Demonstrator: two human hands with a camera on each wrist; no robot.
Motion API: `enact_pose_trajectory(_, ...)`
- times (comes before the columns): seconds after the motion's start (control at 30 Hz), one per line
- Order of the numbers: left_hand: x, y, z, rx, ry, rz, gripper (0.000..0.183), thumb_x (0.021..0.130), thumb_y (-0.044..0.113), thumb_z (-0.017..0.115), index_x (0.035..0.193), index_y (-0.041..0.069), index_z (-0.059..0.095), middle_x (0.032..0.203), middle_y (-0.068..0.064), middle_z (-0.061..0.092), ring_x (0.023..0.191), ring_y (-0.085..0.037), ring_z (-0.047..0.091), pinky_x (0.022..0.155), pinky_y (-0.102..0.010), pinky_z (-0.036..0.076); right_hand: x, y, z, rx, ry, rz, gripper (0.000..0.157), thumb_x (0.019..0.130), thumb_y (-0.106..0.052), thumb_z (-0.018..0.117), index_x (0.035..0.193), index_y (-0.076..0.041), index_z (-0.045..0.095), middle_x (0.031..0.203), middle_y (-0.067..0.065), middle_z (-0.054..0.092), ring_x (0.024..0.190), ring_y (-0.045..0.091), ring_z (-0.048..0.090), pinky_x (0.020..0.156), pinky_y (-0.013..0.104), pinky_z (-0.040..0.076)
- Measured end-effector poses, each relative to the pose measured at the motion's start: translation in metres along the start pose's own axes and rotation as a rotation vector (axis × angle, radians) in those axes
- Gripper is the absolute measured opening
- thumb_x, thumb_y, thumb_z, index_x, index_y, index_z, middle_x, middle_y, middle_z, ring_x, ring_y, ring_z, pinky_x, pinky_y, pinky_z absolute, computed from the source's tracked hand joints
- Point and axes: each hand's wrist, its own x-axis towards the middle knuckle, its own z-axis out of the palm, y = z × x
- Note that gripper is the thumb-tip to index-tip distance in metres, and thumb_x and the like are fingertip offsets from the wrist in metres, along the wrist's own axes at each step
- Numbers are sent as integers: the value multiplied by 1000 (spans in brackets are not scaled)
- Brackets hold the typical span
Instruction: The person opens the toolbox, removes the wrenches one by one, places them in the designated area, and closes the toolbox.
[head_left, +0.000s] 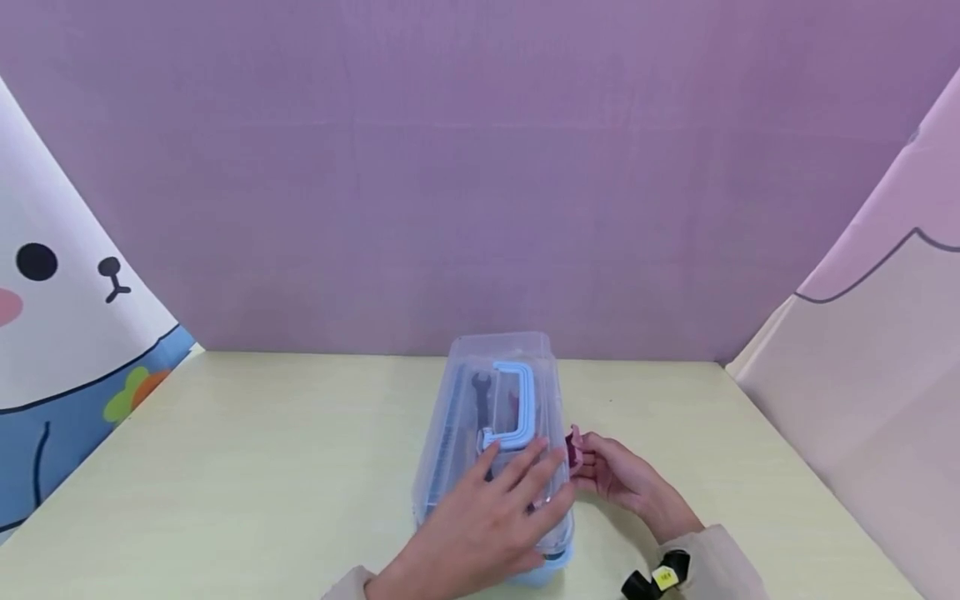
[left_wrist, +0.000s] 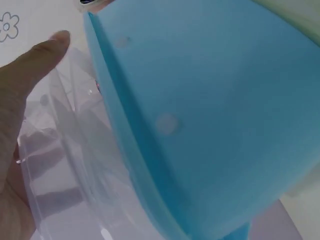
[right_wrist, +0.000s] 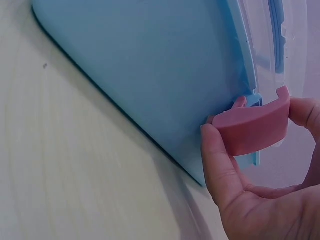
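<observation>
A blue storage box [head_left: 536,575] with a clear lid [head_left: 502,346] stands lengthwise on the table. A light blue handle [head_left: 527,408] lies on the lid, and a wrench [head_left: 482,392] shows through the plastic. My left hand [head_left: 483,521] rests on the near part of the lid with its fingers spread. At the right side, my right hand [head_left: 622,479] pinches a pink latch [right_wrist: 255,127] between thumb and fingers; the latch tilts outward from the blue box wall [right_wrist: 140,65]. In the left wrist view, the thumb [left_wrist: 42,57] lies beside the clear lid.
The pale wooden table [head_left: 300,450] runs back to a purple wall [head_left: 480,183]. A panel with a cartoon animal [head_left: 67,333] borders the left side, and a pale pink panel [head_left: 885,375] the right. A black device [head_left: 656,577] is strapped at the right wrist.
</observation>
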Motion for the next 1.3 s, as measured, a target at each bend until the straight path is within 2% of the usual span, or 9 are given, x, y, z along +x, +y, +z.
enact_pose_trajectory(0.1,0,3,0,-7,3,-15,62,81,53,67,134,25,50,142,-5,49,132,-24,47,91,-49,55,-1,2,0,3,-15,3,31,99,-14,36,90,-16,66,86,-5,72,80,6,67,77,19,57)
enact_pose_trajectory(0.2,1,4,-3,-26,-22,-30,59,85,48,65,137,25,48,145,-6,47,133,-26,46,90,-55,54,-1,3,0,8,-29,-3,32,99,-14,35,91,-17,66,87,-5,72,81,6,67,76,19,57)
enact_pose_trajectory(0.27,1,2,-5,-21,-41,-29,61,86,48,64,139,24,47,147,-6,44,134,-27,45,90,-57,53,0,4,0,10,-28,-10,32,99,-14,35,92,-17,66,88,-5,72,81,6,67,77,19,57)
enact_pose_trajectory(0.4,1,-4,-10,-1,-39,-18,61,85,50,64,137,23,47,147,-4,44,135,-28,42,92,-58,52,1,3,1,22,-16,-15,30,99,-14,36,93,-16,65,89,-4,72,83,7,67,81,21,58)
enact_pose_trajectory(0.63,-4,-9,-13,43,10,-5,59,82,49,64,134,24,51,144,-5,48,133,-28,43,94,-53,51,2,1,3,25,-18,-7,29,99,-15,36,93,-15,65,89,-3,73,83,9,68,83,23,58)
enact_pose_trajectory(0.9,-8,-16,-18,-15,100,-39,53,77,42,70,123,18,57,135,-9,52,130,-31,46,89,-54,54,7,2,3,6,-10,-10,29,99,-14,37,92,-13,65,85,-2,73,80,11,69,83,27,59)
enact_pose_trajectory(1.2,-12,-20,-22,-32,188,-61,52,74,39,70,118,14,58,132,-11,55,126,-32,51,85,-55,56,6,-4,6,-67,32,-12,33,96,-12,38,82,-15,68,78,-3,73,75,8,69,78,26,60)
enact_pose_trajectory(1.3,-11,-21,-23,-10,220,-61,52,75,40,69,118,13,59,130,-11,56,124,-32,53,84,-54,56,4,-8,5,-71,52,-16,32,95,-11,39,81,-14,68,77,-3,73,74,8,70,77,26,60)
